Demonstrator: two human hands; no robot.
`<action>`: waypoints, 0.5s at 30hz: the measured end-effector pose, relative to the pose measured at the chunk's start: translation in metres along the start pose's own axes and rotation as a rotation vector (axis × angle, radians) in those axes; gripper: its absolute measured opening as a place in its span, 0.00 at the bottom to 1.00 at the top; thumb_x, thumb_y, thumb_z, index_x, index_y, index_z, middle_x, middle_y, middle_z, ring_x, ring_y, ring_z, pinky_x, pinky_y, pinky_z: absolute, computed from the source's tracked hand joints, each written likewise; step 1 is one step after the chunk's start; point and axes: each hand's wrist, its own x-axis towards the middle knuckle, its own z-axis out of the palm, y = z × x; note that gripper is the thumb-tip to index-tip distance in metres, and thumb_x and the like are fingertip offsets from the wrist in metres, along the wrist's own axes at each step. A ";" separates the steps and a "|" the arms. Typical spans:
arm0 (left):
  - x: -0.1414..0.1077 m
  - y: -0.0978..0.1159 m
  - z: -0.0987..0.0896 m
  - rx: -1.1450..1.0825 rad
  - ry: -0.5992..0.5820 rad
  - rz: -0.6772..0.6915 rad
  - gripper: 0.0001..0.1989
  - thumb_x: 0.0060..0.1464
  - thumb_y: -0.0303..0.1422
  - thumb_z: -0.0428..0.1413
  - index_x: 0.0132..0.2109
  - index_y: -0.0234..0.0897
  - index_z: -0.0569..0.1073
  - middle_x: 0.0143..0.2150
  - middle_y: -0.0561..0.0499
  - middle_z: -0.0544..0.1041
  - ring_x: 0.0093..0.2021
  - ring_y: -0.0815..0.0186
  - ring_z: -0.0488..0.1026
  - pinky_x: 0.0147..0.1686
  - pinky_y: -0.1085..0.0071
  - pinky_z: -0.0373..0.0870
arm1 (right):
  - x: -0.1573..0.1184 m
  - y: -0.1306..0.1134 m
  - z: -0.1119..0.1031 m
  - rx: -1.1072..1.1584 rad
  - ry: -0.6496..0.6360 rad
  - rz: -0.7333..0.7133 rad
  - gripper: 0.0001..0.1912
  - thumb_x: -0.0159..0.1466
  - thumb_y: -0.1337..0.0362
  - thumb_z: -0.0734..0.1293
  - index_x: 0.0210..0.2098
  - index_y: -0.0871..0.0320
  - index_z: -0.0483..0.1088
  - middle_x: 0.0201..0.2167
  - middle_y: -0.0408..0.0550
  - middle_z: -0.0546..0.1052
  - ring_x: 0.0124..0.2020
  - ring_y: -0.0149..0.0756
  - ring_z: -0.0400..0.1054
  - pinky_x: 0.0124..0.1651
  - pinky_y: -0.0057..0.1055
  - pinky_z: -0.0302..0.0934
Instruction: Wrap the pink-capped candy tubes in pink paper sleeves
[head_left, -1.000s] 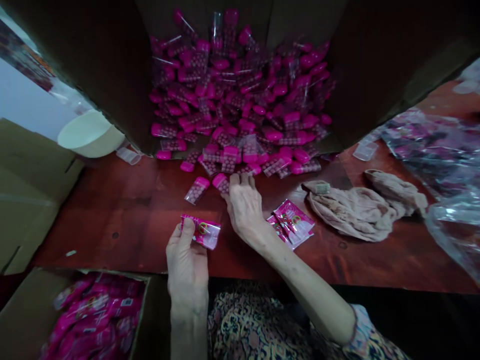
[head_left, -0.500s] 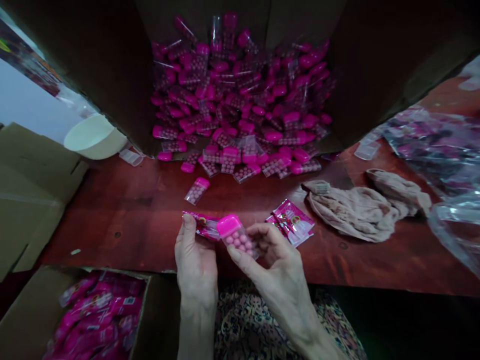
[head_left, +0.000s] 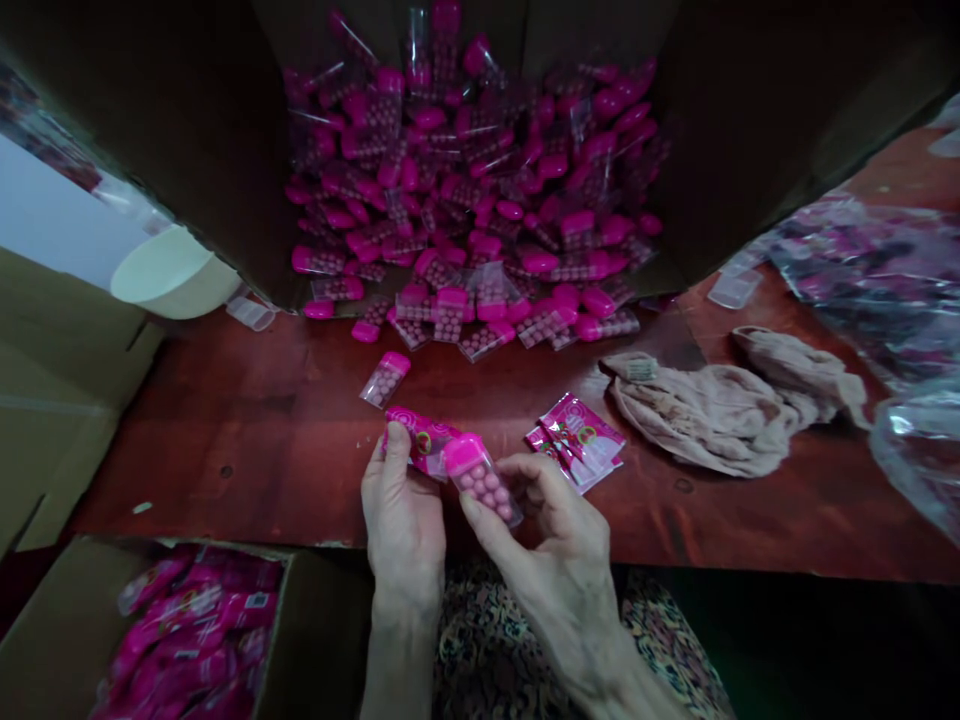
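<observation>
My left hand is closed on a pink printed wrapper, pinched between thumb and fingers. A small clear box of pink candy balls with a bright pink cap sits between the thumb and fingers of my right hand. Its capped end meets the right end of the wrapper; whether it is inside the opening I cannot tell. Several flat pink wrappers lie on the table right of my hands. One more candy box lies just beyond my left hand.
A large cardboard carton on its side spills a heap of candy boxes toward me. Lower left, another carton holds wrapped pink packs. A crumpled cloth, plastic bags and a white bowl lie around.
Both hands have shifted slightly right with the wrapper and candy box. More of the wrapper's printed face shows now. The whole scene has moved a little in view.
</observation>
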 end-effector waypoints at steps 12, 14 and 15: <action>-0.011 -0.009 0.018 0.190 0.012 -0.117 0.13 0.54 0.38 0.56 0.32 0.31 0.75 0.29 0.46 0.80 0.28 0.65 0.77 0.33 0.68 0.73 | -0.007 0.011 0.003 -0.007 -0.079 0.017 0.09 0.59 0.68 0.66 0.40 0.59 0.69 0.31 0.46 0.74 0.30 0.34 0.71 0.33 0.30 0.68; -0.012 -0.011 0.018 0.218 -0.019 -0.122 0.15 0.55 0.40 0.54 0.33 0.30 0.75 0.30 0.44 0.80 0.29 0.64 0.77 0.33 0.68 0.74 | -0.006 0.013 0.002 0.019 -0.081 0.009 0.09 0.58 0.69 0.67 0.40 0.59 0.69 0.31 0.45 0.74 0.30 0.33 0.71 0.34 0.30 0.68; -0.013 -0.012 0.018 0.224 -0.048 -0.128 0.17 0.56 0.41 0.52 0.33 0.29 0.75 0.31 0.43 0.80 0.30 0.64 0.78 0.34 0.68 0.74 | -0.004 0.014 0.001 0.018 -0.063 -0.010 0.09 0.58 0.70 0.67 0.40 0.59 0.69 0.32 0.45 0.74 0.31 0.33 0.71 0.34 0.29 0.68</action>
